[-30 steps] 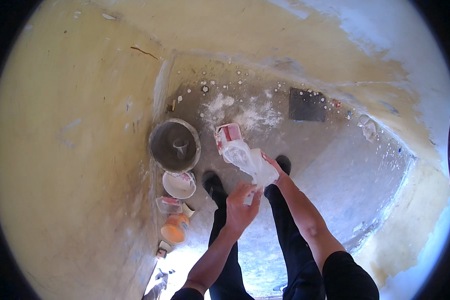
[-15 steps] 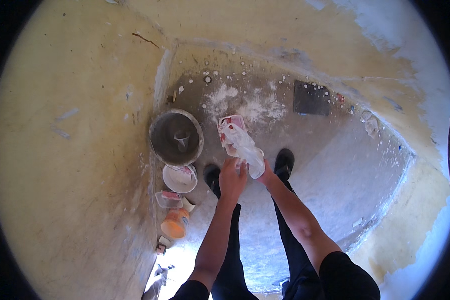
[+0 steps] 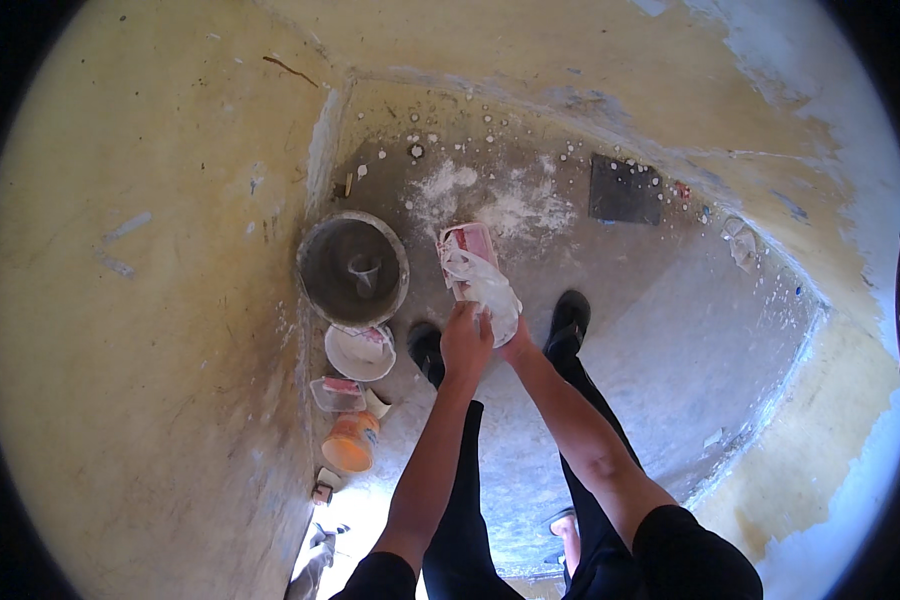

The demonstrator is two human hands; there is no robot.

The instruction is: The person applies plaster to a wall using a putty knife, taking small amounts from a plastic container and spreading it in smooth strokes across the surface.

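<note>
A crumpled white plastic bag (image 3: 492, 292) is bunched between my two hands in front of my feet. My left hand (image 3: 466, 342) is closed at the bag's near left side, its fingers curled inward. Along the right side, my right hand (image 3: 516, 342) grips the bag, which covers most of its fingers. Just beyond, a pink and red rectangular container (image 3: 467, 242) with whitish smears shows from under the bag's far end. The bag overlaps it, and I cannot tell whether the two touch.
Along the left wall stand a large dark tub (image 3: 320, 300) holding a clear cup (image 3: 363, 275), a white bowl (image 3: 342, 365), a clear box (image 3: 332, 398) and an orange bucket (image 3: 348, 446). White powder (image 3: 525, 210) and a dark square sheet (image 3: 625, 190) lie ahead. Another person's foot (image 3: 568, 530) shows behind me.
Both hands and the bag have shifted slightly left, and the right hand has drawn closer to the left. Another person's sandalled foot has come into view near the lower edge.
</note>
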